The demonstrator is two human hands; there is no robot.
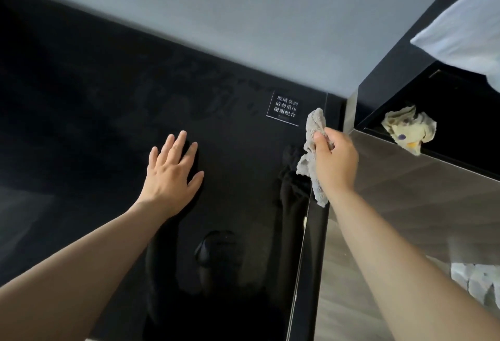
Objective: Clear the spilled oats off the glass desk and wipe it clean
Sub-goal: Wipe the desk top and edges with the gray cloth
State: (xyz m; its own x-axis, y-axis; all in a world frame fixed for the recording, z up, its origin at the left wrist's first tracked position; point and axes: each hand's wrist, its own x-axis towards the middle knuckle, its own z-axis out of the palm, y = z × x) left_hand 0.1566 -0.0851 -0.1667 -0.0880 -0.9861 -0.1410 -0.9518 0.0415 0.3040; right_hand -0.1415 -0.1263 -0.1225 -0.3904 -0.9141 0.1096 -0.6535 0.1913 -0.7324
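Right forearm (392,254) crosses lower right; right hand (334,160), right of centre, has fingers clamped on grey cloth (315,124) at the black glass tabletop's (81,124) right edge. Left hand (173,170) lies flat on it at centre, fingers spread.

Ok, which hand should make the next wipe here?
Right: the right hand grips the grey cloth at the edge of the glass desk; the left hand lies flat on it, empty.
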